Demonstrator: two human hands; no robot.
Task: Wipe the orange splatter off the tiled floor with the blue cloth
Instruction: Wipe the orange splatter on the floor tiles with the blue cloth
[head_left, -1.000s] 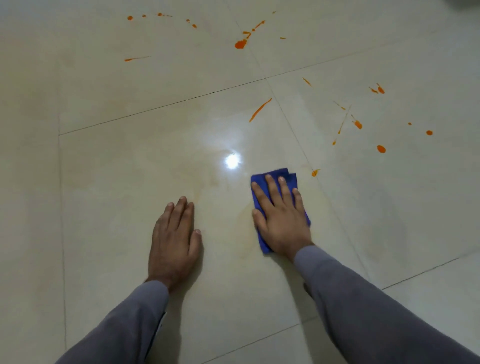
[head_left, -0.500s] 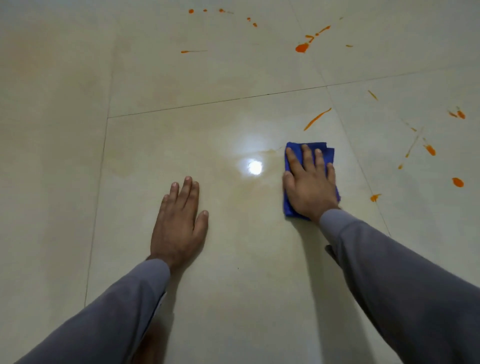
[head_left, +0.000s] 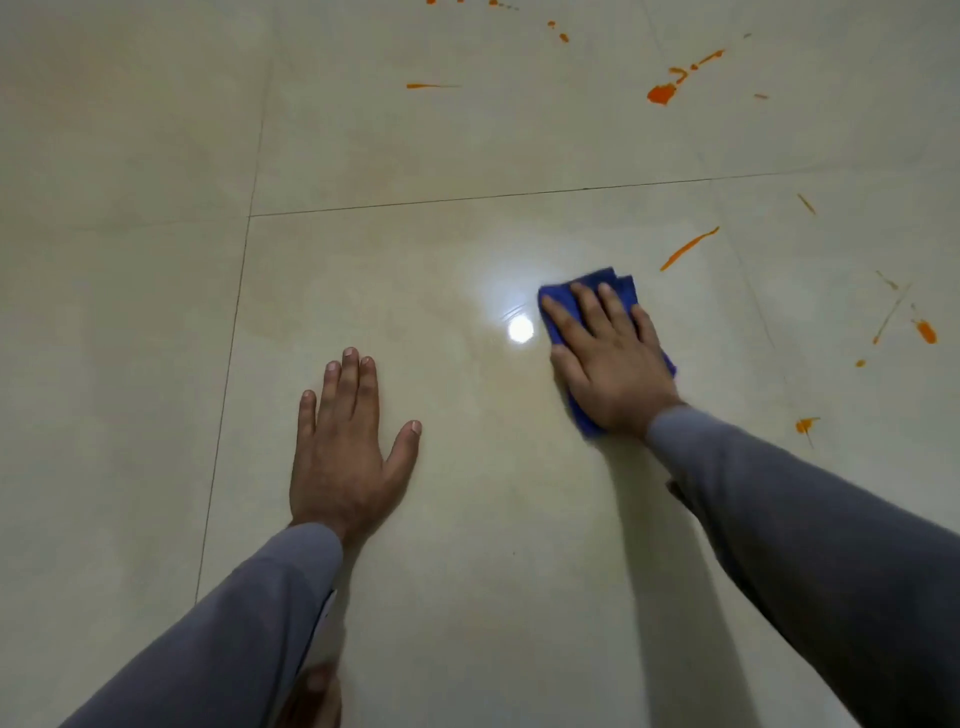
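My right hand (head_left: 613, 358) lies flat on the folded blue cloth (head_left: 618, 283) and presses it against the glossy cream tiled floor (head_left: 467, 519), fingers straight and pointing away from me. The cloth shows beyond the fingertips and beside the wrist. My left hand (head_left: 343, 447) rests palm down on the bare tile to the left, fingers spread. Orange splatter remains: a long streak (head_left: 688, 248) just beyond and right of the cloth, a large blob (head_left: 661, 93) further off, drips at the right (head_left: 924, 331) and a spot (head_left: 804, 425) near my right forearm.
A bright lamp reflection (head_left: 520, 329) sits just left of the cloth. Dark grout lines (head_left: 467, 200) cross beyond the hands and run down the left. More orange flecks (head_left: 431, 85) lie at the far top. A bare foot (head_left: 311, 696) shows at the bottom edge.
My right hand has slid the cloth forward and then slightly left, towards the lamp reflection. The view has shifted, so the splatter sits further right. My left hand stays planted, thumb now spread.
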